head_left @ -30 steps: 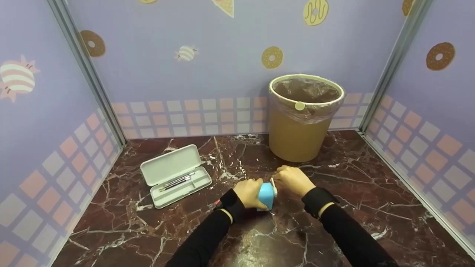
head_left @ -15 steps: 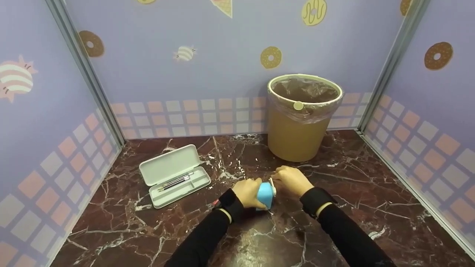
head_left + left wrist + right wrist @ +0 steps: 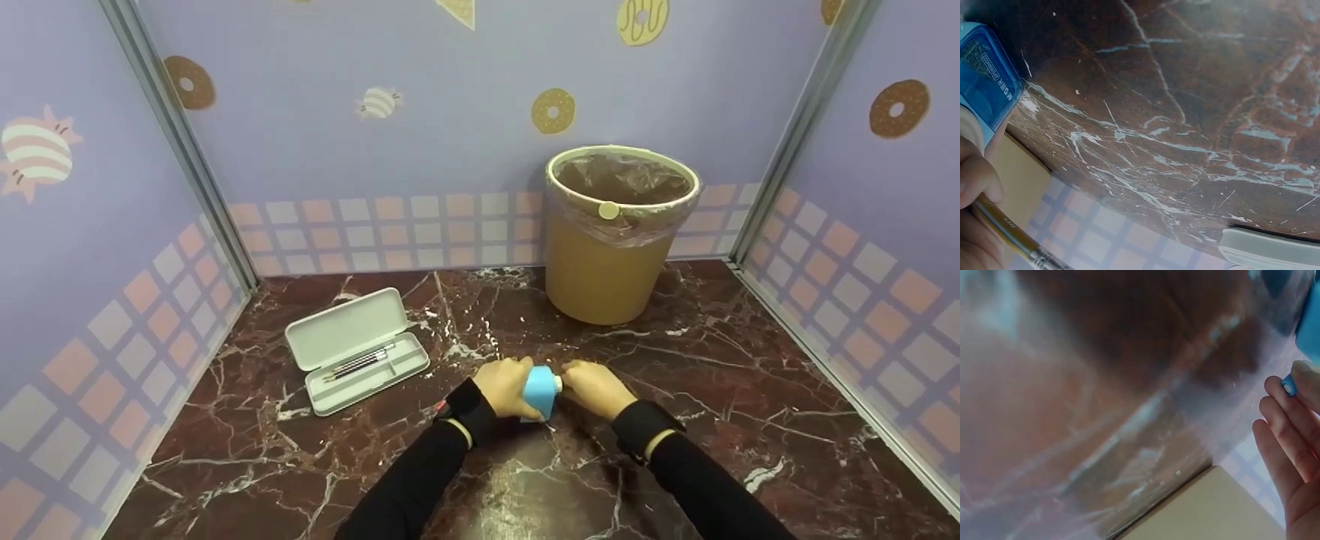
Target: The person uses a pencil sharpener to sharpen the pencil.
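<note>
A blue pencil sharpener (image 3: 538,394) with a side crank stands on the dark marbled tabletop between both hands. My left hand (image 3: 501,386) grips its body from the left. In the left wrist view, a gold-brown pencil (image 3: 1008,228) with a metal ferrule runs back from the cream front of the sharpener, under the fingers (image 3: 979,180). The pencil's point is hidden. My right hand (image 3: 596,386) holds the crank at the sharpener's right side. In the right wrist view, thumb and forefinger pinch the small blue crank knob (image 3: 1288,386), the other fingers extended.
A pale pencil case (image 3: 345,330) lies open on the left with several pencils (image 3: 360,363) inside. Behind the right hand stands a tan bin (image 3: 604,277) lined with clear plastic. Patterned panels (image 3: 420,172) enclose the back and sides. Pale flecks dot the tabletop behind the sharpener.
My right hand has moved slightly down and the crank has turned; its pale arm, upright before, no longer stands up beside the sharpener. My left hand keeps its grip. The head view has shifted slightly.
</note>
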A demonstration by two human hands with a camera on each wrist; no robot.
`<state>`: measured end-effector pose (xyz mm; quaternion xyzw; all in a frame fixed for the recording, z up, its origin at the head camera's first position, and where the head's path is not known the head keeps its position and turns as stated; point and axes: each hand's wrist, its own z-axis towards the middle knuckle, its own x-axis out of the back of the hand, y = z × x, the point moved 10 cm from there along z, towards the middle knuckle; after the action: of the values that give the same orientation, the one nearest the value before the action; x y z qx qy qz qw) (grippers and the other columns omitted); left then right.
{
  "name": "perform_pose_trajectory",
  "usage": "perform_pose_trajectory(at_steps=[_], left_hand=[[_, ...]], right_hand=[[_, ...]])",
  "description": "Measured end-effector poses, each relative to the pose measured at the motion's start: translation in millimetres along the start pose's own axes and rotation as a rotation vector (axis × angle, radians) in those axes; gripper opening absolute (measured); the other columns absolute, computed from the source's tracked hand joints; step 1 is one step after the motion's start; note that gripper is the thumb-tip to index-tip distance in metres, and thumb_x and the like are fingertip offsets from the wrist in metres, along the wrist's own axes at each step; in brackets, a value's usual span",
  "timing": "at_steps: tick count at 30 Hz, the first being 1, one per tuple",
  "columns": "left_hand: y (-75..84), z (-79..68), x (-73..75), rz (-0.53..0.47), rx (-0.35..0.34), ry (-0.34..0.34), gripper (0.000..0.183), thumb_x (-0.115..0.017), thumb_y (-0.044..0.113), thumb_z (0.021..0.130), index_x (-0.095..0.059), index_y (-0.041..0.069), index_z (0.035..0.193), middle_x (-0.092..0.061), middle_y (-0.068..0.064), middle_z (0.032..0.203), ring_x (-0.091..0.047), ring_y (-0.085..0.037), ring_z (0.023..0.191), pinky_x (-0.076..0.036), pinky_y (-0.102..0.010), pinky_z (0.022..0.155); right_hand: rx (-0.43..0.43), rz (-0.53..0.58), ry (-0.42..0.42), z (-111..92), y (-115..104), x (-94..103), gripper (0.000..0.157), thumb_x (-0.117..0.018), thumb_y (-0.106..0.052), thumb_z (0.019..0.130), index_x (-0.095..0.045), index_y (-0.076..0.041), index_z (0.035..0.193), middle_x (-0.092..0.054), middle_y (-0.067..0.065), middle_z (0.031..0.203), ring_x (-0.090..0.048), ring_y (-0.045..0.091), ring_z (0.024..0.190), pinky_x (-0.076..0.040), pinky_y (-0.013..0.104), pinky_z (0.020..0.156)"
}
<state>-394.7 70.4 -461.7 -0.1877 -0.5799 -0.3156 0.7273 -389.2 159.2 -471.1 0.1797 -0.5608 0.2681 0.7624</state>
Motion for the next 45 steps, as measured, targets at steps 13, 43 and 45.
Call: perform_pose_trajectory(at_steps=[13,43,45], left_hand=[[3.2,1.2,-2.2,-0.036,0.013,-0.024,0.067,-0.092,0.051,0.063,-0.061,0.008,0.103,-0.074,-0.007,0.089,-0.072,-0.023,0.078,-0.058,-0.037,0.064],[-3.4,1.5,0.3,0.014,0.065,-0.033,0.067,-0.094,0.052,0.058,-0.062,0.01,0.099,-0.074,-0.006,0.087,-0.073,-0.022,0.076,-0.058,-0.038,0.064],[-3.4,0.4,-0.1,0.019,0.064,-0.033,0.067,-0.094,0.052,0.058,-0.062,0.01,0.099,-0.075,-0.006,0.087,-0.073,-0.022,0.076,-0.058,-0.038,0.063]], right_hand=[[0.132,-0.019,0.054,-28.6,-21.4,6.1,0.007,-0.079,-0.018,0.085,-0.078,-0.012,0.08,-0.073,0.003,0.079,-0.067,0.02,0.071,-0.055,0.035,0.064],[0.259,-0.056,0.111,-41.9,-50.2,65.7,0.009,-0.08,-0.01,0.081,-0.071,-0.012,0.082,-0.064,0.0,0.078,-0.06,0.014,0.071,-0.052,0.027,0.061],[0.255,-0.062,0.119,-39.0,-49.0,70.4,0.007,-0.08,-0.011,0.083,-0.073,-0.011,0.086,-0.066,0.0,0.081,-0.062,0.014,0.074,-0.054,0.028,0.063]])
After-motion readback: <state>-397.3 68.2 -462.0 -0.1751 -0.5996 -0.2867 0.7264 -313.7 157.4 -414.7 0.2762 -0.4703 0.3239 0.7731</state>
